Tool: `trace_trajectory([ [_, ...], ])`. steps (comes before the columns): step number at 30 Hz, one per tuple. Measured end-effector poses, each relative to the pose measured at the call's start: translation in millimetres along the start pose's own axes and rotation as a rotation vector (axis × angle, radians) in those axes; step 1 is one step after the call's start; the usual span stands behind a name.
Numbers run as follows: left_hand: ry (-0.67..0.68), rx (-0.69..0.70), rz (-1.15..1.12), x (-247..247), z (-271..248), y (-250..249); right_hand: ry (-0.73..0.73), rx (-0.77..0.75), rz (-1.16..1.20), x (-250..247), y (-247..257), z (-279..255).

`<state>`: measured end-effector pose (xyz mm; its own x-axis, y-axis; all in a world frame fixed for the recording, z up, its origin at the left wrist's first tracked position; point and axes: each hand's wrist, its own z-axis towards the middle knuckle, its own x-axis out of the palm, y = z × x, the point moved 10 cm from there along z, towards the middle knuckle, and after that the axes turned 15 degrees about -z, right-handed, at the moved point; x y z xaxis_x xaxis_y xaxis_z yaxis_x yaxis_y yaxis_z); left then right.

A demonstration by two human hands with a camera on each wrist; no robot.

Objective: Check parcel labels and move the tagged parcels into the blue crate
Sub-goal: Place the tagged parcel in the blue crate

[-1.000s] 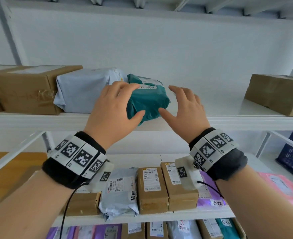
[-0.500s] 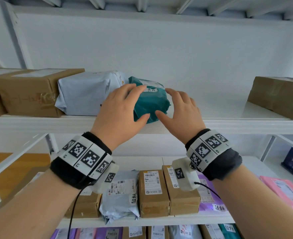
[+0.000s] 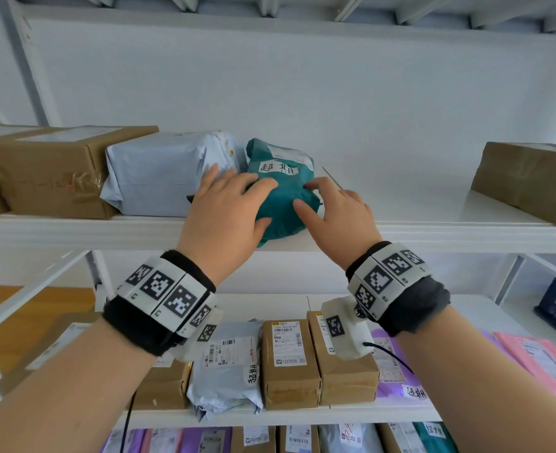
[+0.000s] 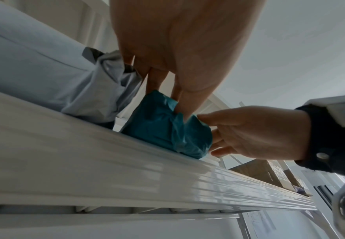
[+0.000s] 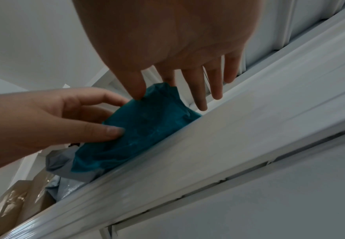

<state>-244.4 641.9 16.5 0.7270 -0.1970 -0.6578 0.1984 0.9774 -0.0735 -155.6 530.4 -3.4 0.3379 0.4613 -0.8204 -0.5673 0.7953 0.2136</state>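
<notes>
White steel shelving fills the wall, and on the top shelf [image 3: 401, 235] a teal parcel [image 3: 283, 204] in crinkly soft plastic lies at the front lip, just right of a grey parcel [image 3: 159, 178]. Its handwritten tag [image 3: 276, 167] faces up. Left hand [image 3: 227, 217] clasps its left side, thumb underneath; right hand [image 3: 339, 217] pinches the right edge between thumb and forefinger. The parcel's long axis runs front to back, so it should slide straight toward both hands. No blue crate can be made out for certain.
</notes>
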Motion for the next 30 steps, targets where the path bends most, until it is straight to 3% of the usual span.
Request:
trace_trajectory([
  [11,-0.144,0.130,-0.134,-6,-23,-19,0.001,0.071,0.302,2,0,-4],
  [17,-0.149,0.128,-0.222,-4,-30,-19,0.009,0.109,0.420,2,-1,-4],
  [22,-0.183,0.024,-0.444,-12,-29,-8,0.017,0.142,0.598,9,-5,-8],
  [30,-0.089,-0.331,-0.994,5,-18,13,0.039,0.159,0.808,9,-13,-15],
])
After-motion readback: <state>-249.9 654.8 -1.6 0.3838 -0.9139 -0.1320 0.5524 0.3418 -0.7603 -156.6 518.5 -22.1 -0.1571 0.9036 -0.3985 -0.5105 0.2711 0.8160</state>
